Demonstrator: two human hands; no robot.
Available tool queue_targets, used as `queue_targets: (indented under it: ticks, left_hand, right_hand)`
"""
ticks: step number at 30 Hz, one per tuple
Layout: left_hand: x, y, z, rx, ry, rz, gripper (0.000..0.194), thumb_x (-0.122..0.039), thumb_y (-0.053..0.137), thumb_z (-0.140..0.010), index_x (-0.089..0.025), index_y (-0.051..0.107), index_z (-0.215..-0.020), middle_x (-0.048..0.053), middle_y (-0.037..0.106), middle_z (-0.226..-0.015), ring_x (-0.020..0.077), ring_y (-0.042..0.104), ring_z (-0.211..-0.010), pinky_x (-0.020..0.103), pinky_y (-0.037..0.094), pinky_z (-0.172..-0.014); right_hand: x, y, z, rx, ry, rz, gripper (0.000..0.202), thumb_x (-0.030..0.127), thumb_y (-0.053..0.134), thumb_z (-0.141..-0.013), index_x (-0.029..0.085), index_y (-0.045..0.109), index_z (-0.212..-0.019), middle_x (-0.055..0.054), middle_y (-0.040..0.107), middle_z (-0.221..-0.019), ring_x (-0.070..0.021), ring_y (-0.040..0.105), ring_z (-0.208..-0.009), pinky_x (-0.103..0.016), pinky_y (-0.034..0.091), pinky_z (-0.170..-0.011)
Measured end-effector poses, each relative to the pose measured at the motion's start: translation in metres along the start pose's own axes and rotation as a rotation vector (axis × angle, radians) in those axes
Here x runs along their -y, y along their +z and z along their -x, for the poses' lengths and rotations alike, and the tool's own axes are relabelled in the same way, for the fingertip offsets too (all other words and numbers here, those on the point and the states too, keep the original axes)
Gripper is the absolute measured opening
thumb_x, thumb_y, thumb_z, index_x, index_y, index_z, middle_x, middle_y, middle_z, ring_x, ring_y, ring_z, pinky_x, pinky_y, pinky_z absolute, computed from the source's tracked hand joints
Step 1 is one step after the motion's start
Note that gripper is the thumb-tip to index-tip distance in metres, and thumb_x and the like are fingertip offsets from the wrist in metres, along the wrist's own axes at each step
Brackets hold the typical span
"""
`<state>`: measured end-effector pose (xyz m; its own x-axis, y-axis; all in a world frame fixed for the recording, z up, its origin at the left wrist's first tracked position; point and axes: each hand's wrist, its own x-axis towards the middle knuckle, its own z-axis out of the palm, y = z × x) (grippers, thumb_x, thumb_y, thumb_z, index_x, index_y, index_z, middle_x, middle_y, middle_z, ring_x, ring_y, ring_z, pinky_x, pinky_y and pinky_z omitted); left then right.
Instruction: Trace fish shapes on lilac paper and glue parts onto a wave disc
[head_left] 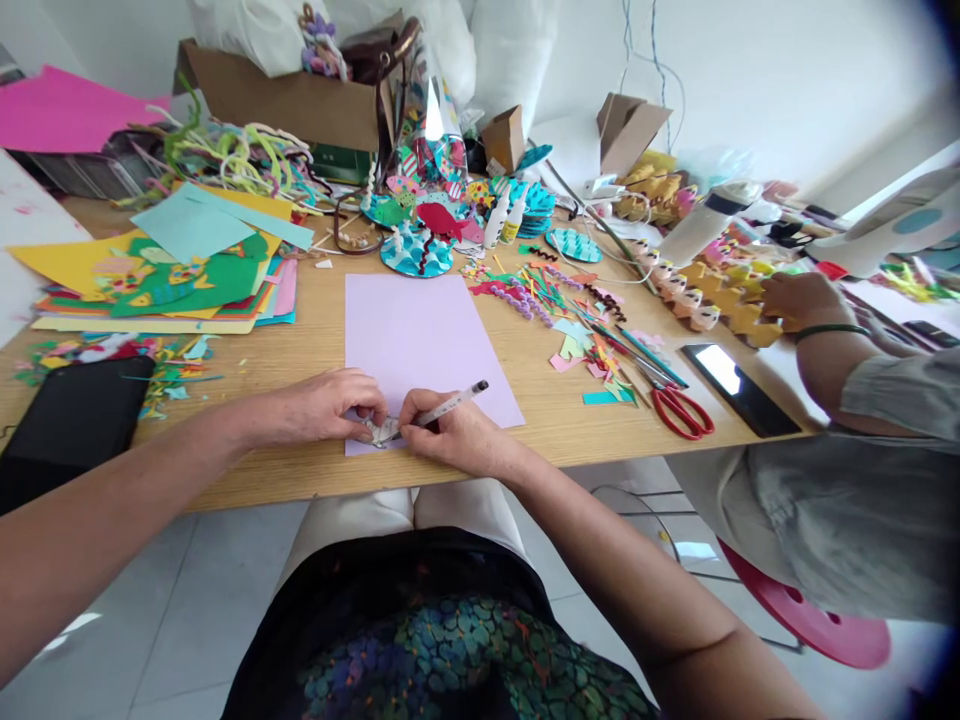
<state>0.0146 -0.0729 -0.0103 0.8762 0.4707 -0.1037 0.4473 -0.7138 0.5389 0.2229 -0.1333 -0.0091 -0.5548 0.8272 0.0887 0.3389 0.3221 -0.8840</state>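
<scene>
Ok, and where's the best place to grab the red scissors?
Probably by the red handles, coming from the near edge of the table. The open loops lie closest to that edge and give your fingers something to hold, while the other end points away, toward the paper scraps.

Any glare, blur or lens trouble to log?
Head view: bright white patch, probably glare, on the rectangular black phone at right; head view: dark curved vignetting in the right corners; head view: detail on the small whitish piece at the left hand too small to read.
</scene>
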Motion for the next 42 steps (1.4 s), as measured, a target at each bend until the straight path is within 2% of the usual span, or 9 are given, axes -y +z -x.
queue_targets:
  ticks: [11,18,25,42]
  left_hand:
    - [0.005,0.003,0.002,0.008,0.049,-0.038,0.014,-0.030,0.051,-0.085,-0.021,0.061,-0.084,0.001,0.059,-0.082,0.0158,0.051,-0.082,0.026,0.036,-0.075]
    - [0.011,0.005,0.004,0.009,0.087,-0.114,0.025,-0.032,0.045,-0.089,-0.029,0.060,-0.108,0.001,0.054,-0.084,0.0168,0.049,-0.083,0.027,0.035,-0.077]
    - [0.017,0.008,0.003,0.015,0.089,-0.110,0.026,-0.035,0.045,-0.089,-0.033,0.060,-0.110,0.001,0.051,-0.082,0.0169,0.048,-0.082,0.027,0.034,-0.077]
    - [0.013,0.006,0.003,0.041,0.059,-0.132,0.029,-0.033,0.044,-0.089,-0.033,0.058,-0.114,0.001,0.052,-0.083,0.0174,0.048,-0.082,0.028,0.033,-0.079]
  right_hand:
    - [0.000,-0.009,0.004,-0.036,0.037,0.020,0.008,0.010,0.049,-0.074,0.016,0.050,-0.070,0.005,0.048,-0.060,-0.0068,0.042,-0.055,-0.018,0.034,-0.053]
    - [-0.002,-0.009,0.003,-0.034,0.056,0.040,0.006,0.012,0.049,-0.075,0.016,0.051,-0.072,0.005,0.049,-0.061,-0.0069,0.043,-0.056,-0.019,0.035,-0.055]
    - [-0.005,-0.009,0.004,-0.056,0.025,0.068,0.005,0.013,0.049,-0.075,0.016,0.052,-0.072,0.004,0.050,-0.062,-0.0078,0.044,-0.057,-0.019,0.035,-0.055]
    - [-0.003,-0.009,0.006,-0.071,0.034,0.061,0.006,0.012,0.048,-0.075,0.017,0.050,-0.071,0.005,0.049,-0.062,-0.0076,0.043,-0.057,-0.020,0.034,-0.056]
